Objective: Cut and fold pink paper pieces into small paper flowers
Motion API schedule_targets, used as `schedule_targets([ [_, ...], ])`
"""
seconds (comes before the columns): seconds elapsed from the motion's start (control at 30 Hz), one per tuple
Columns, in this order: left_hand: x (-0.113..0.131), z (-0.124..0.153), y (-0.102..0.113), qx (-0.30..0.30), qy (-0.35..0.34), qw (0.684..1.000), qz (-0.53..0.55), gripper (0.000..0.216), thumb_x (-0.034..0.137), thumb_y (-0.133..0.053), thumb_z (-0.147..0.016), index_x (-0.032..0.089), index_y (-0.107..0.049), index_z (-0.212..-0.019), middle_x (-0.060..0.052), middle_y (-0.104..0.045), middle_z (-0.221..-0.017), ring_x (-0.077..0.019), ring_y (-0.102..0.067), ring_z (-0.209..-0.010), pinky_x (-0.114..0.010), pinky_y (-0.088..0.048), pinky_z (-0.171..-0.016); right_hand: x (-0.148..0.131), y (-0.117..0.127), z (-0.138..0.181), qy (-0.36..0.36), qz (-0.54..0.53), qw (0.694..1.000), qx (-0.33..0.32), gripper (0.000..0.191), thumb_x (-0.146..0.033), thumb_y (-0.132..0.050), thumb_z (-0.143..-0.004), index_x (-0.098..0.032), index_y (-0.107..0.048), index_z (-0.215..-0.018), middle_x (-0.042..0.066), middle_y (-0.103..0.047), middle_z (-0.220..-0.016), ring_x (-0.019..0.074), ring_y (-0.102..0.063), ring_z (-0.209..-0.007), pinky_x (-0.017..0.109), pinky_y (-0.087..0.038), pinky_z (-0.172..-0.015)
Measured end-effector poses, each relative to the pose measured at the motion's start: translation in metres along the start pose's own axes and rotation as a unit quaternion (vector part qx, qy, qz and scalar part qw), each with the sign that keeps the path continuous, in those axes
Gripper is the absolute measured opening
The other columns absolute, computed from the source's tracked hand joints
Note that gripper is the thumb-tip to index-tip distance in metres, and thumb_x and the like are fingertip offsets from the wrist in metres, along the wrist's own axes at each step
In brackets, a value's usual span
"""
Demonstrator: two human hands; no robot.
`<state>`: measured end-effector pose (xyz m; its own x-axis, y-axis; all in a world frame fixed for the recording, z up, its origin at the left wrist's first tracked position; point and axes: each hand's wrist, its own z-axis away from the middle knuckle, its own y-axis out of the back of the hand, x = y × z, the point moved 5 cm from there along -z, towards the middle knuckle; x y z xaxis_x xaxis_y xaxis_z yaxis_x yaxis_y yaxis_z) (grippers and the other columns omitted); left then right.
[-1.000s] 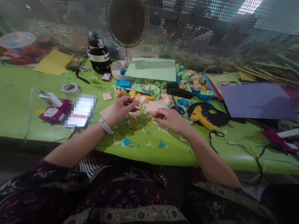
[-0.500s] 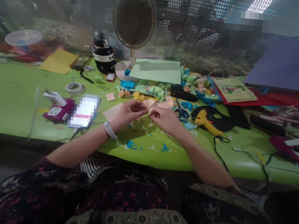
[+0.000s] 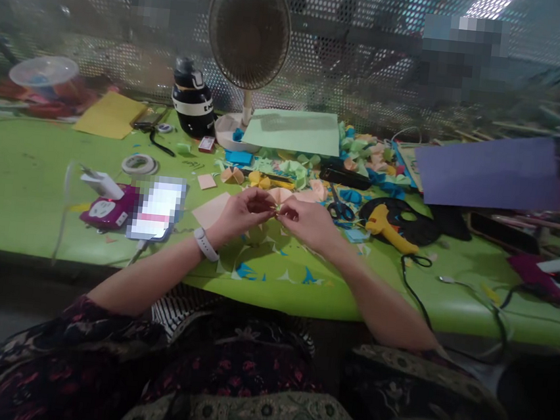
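Looks like paper-shaping is the step here: left hand [image 3: 246,213] and right hand [image 3: 308,222] both have fingertips pinched on what seems a folded peach paper [image 3: 280,197], right between them over the green table [image 3: 272,294]. Next move probably wants a light, even press.

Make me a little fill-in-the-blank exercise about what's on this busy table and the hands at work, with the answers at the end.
1. The left hand and right hand come together by the peach paper, and the scissors lie closer to the ____ one.
2. The white wristband is on the person's ____ arm.
3. The glue gun has a ____ body.
4. The large sheet beside the fan is pale ____.

Missing words: right; left; yellow; green.
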<state>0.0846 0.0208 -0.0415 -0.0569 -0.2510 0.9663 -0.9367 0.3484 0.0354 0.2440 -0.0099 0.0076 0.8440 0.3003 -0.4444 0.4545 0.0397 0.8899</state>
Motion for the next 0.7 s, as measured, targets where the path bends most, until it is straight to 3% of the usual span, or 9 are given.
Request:
schedule_targets([
  [0.3,0.002,0.001,0.001,0.012,0.028,0.999,0.042,0.035,0.032,-0.086,-0.071,0.015,-0.064,-0.093,-0.008,-0.073,-0.093,-0.0166,-0.072,-0.087,-0.033,-0.06,-0.085,0.007,0.003,0.004,-0.01,-0.041,0.999,0.01,0.01,-0.03,-0.069,-0.085,-0.022,-0.07,-0.089,0.003,-0.073,-0.076,0.019,-0.066,-0.071,0.03,-0.042,-0.064],
  [0.5,0.002,0.0,0.003,0.02,0.053,0.995,0.085,0.037,0.031,-0.088,-0.069,0.016,-0.065,-0.093,-0.006,-0.072,-0.092,-0.0153,-0.07,-0.085,-0.035,-0.059,-0.086,0.024,-0.007,0.0,-0.004,-0.211,0.977,-0.019,0.036,-0.041,-0.075,-0.081,-0.018,-0.069,-0.107,0.006,-0.074,-0.088,0.0184,-0.068,-0.075,0.032,-0.053,-0.072],
  [0.7,0.001,-0.001,0.003,0.02,0.052,0.993,0.101,0.035,0.029,-0.088,-0.069,0.016,-0.066,-0.093,-0.004,-0.071,-0.092,-0.0145,-0.069,-0.085,-0.034,-0.058,-0.087,0.023,-0.015,-0.001,0.015,-0.281,0.96,-0.015,0.032,-0.046,-0.073,-0.082,-0.019,-0.073,-0.1,0.006,-0.074,-0.091,0.0199,-0.069,-0.08,0.034,-0.056,-0.073],
])
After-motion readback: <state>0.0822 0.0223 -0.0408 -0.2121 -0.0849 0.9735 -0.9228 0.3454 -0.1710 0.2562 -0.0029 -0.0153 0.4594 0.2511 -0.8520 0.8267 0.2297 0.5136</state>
